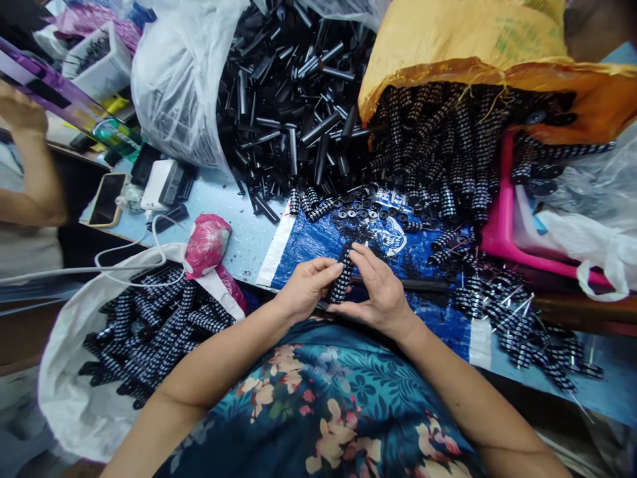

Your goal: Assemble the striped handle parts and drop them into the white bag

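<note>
A short black tube with rows of small pale squares [340,282] is held upright but slightly tilted, close to my body. The thumb and fingers of my left hand [309,287] pinch it from the left. My right hand [382,293] grips it from the other side, fingertips at its upper end and thumb near its lower end. Beneath is a blue printed sheet [303,249]. Just beyond my hands lie small black round caps [373,214] and a scatter of fine black bits [359,232].
Plain black tubes [293,149] spill from a clear plastic bag [179,86]. Patterned tubes fill a yellow sack [462,40] and a white sack [54,372]. A pink bin [505,226], more tubes with metal pins [522,325], a phone [107,199] and a cable surround me. Another person's arm [32,166] is at left.
</note>
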Demonstrator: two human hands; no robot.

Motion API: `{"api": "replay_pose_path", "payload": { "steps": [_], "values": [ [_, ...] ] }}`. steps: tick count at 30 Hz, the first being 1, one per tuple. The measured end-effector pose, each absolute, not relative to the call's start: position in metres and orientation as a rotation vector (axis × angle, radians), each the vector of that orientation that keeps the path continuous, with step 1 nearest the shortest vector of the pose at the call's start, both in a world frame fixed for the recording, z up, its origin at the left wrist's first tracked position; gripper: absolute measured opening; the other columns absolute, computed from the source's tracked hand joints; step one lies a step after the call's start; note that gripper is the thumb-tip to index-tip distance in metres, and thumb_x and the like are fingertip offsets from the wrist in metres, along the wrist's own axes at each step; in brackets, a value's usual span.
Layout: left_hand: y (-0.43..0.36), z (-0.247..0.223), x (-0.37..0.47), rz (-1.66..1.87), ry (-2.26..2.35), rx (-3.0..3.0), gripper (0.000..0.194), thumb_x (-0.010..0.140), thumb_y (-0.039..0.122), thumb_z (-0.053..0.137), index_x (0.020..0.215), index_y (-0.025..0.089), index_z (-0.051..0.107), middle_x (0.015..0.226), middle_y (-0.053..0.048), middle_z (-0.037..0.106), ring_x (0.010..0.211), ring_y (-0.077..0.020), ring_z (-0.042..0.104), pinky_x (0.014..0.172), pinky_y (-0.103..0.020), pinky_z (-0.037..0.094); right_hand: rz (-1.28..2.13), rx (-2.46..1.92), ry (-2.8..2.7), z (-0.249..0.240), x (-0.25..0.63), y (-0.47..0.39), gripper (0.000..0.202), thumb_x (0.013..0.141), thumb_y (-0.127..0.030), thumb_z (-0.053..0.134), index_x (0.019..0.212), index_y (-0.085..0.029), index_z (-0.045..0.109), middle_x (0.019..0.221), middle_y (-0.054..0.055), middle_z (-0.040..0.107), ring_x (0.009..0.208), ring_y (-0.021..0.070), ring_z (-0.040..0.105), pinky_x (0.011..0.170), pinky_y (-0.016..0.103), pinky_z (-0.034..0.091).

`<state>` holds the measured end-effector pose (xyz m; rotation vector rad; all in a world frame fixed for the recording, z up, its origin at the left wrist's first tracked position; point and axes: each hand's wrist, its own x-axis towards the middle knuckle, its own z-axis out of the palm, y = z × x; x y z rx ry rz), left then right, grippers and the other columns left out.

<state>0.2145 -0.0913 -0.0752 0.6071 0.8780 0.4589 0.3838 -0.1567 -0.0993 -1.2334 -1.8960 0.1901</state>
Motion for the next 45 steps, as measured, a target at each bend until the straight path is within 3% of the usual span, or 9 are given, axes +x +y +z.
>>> {"api": "replay_pose_path", "payload": {
  "steps": [3,7,12,20,25,31,36,40,45],
  "values": [
    [-0.079,-0.082,0.202,0.587,0.920,0.886,0.042,0.073,0.049,0.081,0.095,0.016,0.065,0.078,-0.002,0.067,0.066,-0.0140,0.061,0.067,-0.029,0.050,0.209,-1.309,-1.947,-0.103,0.398,-0.163,0.079,0.106,-0.062,0.056,0.158,-0.011,0.026,0.147,0.023,0.043,0.134,0.0394,0.043,0.111,0.057,0.042],
    [-0.042,-0.088,0.172,0.631,1.105,1.783,0.024,0.081,0.037,0.073,0.094,0.016,0.070,0.088,-0.005,0.068,0.082,-0.0172,0.060,0.079,-0.032,0.044,0.092,-1.554,-2.144,-0.114,0.421,-0.176,0.026,0.114,-0.033,0.045,0.120,-0.014,0.062,0.110,0.013,0.064,0.101,0.0318,0.062,0.089,0.045,0.051],
    [-0.006,-0.091,0.156,0.141,1.127,2.076,0.023,0.075,0.038,0.078,0.083,0.018,0.070,0.074,-0.001,0.061,0.068,-0.0147,0.052,0.065,-0.029,0.034,-0.084,-1.523,-2.012,-0.106,0.416,-0.166,0.018,0.112,-0.023,0.044,0.116,-0.014,0.060,0.098,0.010,0.064,0.084,0.0245,0.062,0.076,0.032,0.050],
    [0.001,-0.097,0.166,0.172,1.085,1.853,0.032,0.065,0.037,0.084,0.070,0.019,0.059,0.059,0.003,0.047,0.056,-0.0117,0.039,0.059,-0.029,0.023,-0.068,-1.553,-2.145,-0.097,0.388,-0.128,0.026,0.113,-0.026,0.041,0.109,-0.015,0.065,0.076,0.005,0.056,0.067,0.0220,0.057,0.063,0.029,0.046],
    [0.017,-0.098,0.169,0.087,1.041,1.856,0.040,0.055,0.031,0.089,0.059,0.019,0.051,0.054,0.004,0.047,0.054,-0.0105,0.035,0.056,-0.028,0.020,0.002,-1.191,-2.078,-0.094,0.376,-0.136,0.025,0.113,-0.023,0.040,0.131,-0.014,0.056,0.098,0.010,0.065,0.078,0.0225,0.063,0.072,0.032,0.051],
    [0.011,-0.091,0.177,0.093,1.064,1.974,0.033,0.059,0.024,0.084,0.062,0.019,0.052,0.055,0.003,0.046,0.054,-0.0109,0.033,0.058,-0.030,0.020,0.102,-1.164,-2.331,-0.105,0.372,-0.144,0.026,0.114,-0.022,0.042,0.117,-0.009,0.063,0.079,0.007,0.061,0.067,0.0218,0.058,0.064,0.032,0.048],
    [-0.008,-0.029,0.083,-0.285,0.932,2.140,0.017,0.072,0.027,0.075,0.075,0.019,0.060,0.065,0.000,0.051,0.061,-0.0147,0.041,0.064,-0.032,0.026,0.063,-1.284,-2.236,-0.118,0.401,-0.158,0.020,0.112,-0.029,0.051,0.118,-0.017,0.066,0.097,0.007,0.068,0.077,0.0228,0.065,0.070,0.032,0.050],
    [-0.052,0.012,-0.027,-0.678,1.538,2.157,0.017,0.074,0.028,0.073,0.084,0.017,0.065,0.081,-0.007,0.059,0.077,-0.0221,0.053,0.074,-0.034,0.036,-0.044,-1.389,-2.298,-0.130,0.416,-0.160,0.028,0.110,-0.041,0.053,0.107,-0.018,0.069,0.096,0.009,0.068,0.076,0.0268,0.066,0.064,0.036,0.053],
    [-0.144,-0.038,-0.039,-0.364,1.870,2.391,0.040,0.091,0.042,0.059,0.115,0.012,0.065,0.122,-0.021,0.059,0.117,-0.0363,0.051,0.096,-0.048,0.037,0.203,-1.504,-2.306,-0.132,0.412,-0.157,0.047,0.106,-0.062,0.039,0.103,-0.023,0.065,0.095,0.011,0.067,0.084,0.0355,0.067,0.074,0.047,0.055]
  ]
}}
